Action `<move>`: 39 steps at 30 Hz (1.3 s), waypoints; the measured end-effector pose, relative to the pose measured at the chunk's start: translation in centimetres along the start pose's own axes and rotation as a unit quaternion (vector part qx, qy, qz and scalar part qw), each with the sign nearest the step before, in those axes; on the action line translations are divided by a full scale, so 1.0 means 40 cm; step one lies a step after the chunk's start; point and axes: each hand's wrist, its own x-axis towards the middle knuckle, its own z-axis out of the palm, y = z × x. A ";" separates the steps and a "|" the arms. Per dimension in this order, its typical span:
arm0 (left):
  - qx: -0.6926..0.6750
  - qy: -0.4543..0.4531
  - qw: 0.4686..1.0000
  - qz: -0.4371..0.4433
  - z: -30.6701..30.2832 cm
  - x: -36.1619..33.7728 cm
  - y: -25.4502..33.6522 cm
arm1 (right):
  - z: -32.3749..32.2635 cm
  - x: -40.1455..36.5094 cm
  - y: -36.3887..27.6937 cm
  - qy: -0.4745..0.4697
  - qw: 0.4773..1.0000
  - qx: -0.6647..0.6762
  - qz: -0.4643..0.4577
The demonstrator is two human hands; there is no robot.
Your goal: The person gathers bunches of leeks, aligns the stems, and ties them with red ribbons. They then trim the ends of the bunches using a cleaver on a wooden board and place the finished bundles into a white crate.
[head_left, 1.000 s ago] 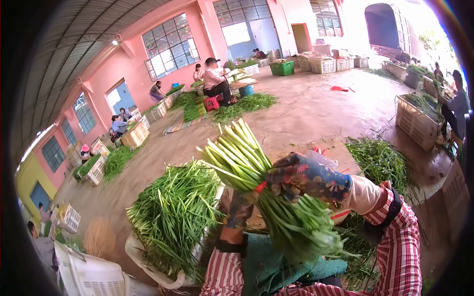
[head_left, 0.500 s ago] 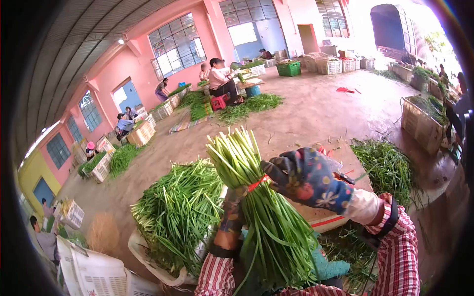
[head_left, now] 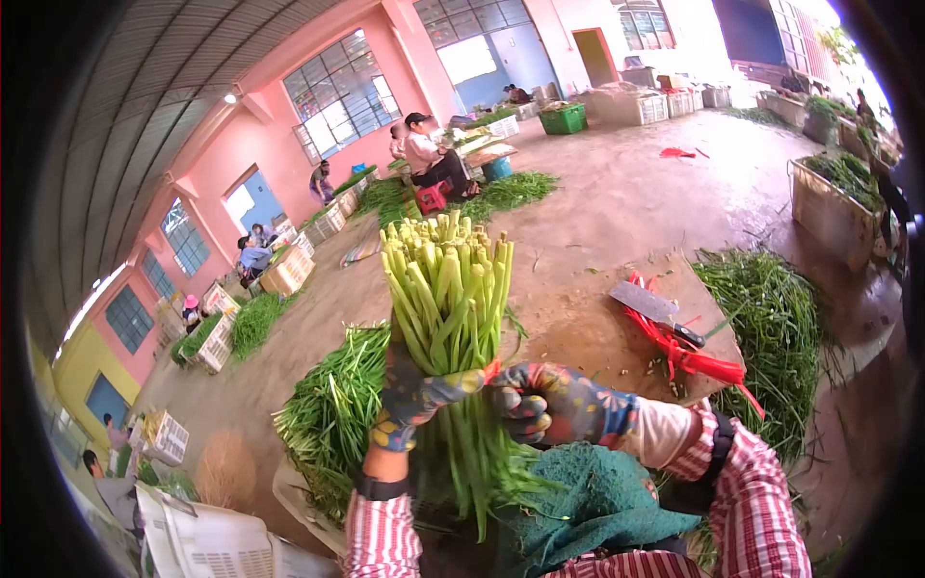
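An upright bunch of garlic chives (head_left: 453,299) stands in front of me, pale cut stem ends up and green leaves hanging down. My left hand (head_left: 414,400), in a dark flower-patterned glove, is wrapped round its middle. A red tie (head_left: 492,370) shows at the bunch's right side. Close against that tie, my right hand (head_left: 568,403), gloved alike, is closed with curled fingers; it seems to grip the tie's end, which is mostly hidden. Behind the left hand, more chives (head_left: 332,414) are heaped in a white crate (head_left: 294,491).
On a board (head_left: 578,323) to the right lie a cleaver (head_left: 650,303) and red strips (head_left: 689,356). Loose leaves (head_left: 771,337) cover the floor beyond it. A teal cloth (head_left: 588,501) covers my lap. White crates (head_left: 207,530) stand at lower left. Several people work farther back.
The bunch has swung more upright, its stem ends now tipped towards me. My right hand has dropped lower and left, uncovering the cleaver and red strips. The view has shifted slightly.
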 end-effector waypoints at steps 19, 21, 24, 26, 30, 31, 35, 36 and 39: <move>0.719 -0.292 0.606 -0.175 0.113 0.043 -0.460 | -0.683 -0.458 -0.191 0.469 0.116 -0.875 -0.033; 0.729 -0.284 0.595 -0.185 0.132 0.039 -0.498 | -0.723 -0.455 -0.213 0.471 0.087 -0.877 -0.035; 0.733 -0.263 0.596 -0.195 0.150 0.030 -0.541 | -0.750 -0.449 -0.236 0.489 0.171 -0.855 0.037; 0.735 -0.250 0.609 -0.161 0.147 0.017 -0.558 | -0.755 -0.448 -0.250 0.470 0.221 -0.851 0.076; 0.639 -0.237 0.705 -0.196 0.120 0.044 -0.571 | -0.743 -0.437 -0.256 0.450 0.180 -0.869 0.099; 0.588 -0.239 0.736 -0.236 0.110 0.069 -0.570 | -0.750 -0.435 -0.256 0.464 0.212 -0.851 0.129; 0.460 -0.330 0.757 -0.325 0.059 0.163 -0.718 | -0.760 -0.413 -0.275 0.501 0.276 -0.795 0.201; 0.520 -0.342 0.715 -0.319 0.110 0.204 -0.634 | -0.754 -0.405 -0.280 0.509 0.279 -0.787 0.210; 0.574 -0.393 0.675 -0.248 0.178 0.176 -0.609 | -0.743 -0.392 -0.286 0.540 0.294 -0.765 0.192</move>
